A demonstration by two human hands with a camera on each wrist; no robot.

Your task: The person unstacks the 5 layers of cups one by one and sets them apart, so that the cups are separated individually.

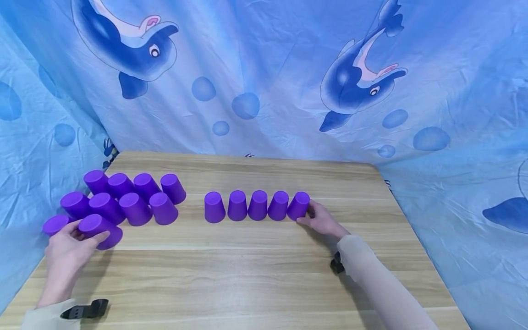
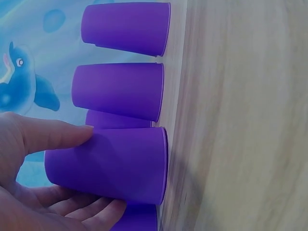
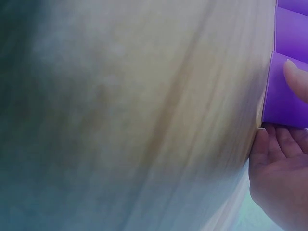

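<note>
At the front of the left group, my left hand [image 1: 66,252] grips an upside-down purple cup [image 1: 93,223]. Seen from the left wrist, the thumb lies along one side of that cup [image 2: 110,166] and the fingers curl round the other, its rim close to the tabletop. My right hand [image 1: 323,222] holds the end cup [image 1: 298,207] of a row in the table's middle. In the right wrist view, thumb and fingers sit on opposite sides of this cup [image 3: 284,101], which stands rim down beside its neighbour [image 3: 293,31].
Several more upside-down purple cups [image 1: 135,210] stand in rows on the left of the wooden table [image 1: 247,284]. Left of my right hand, the middle row continues with a cup [image 1: 214,208] at its far end. A blue dolphin-print curtain [image 1: 280,55] encloses the table's back and sides.
</note>
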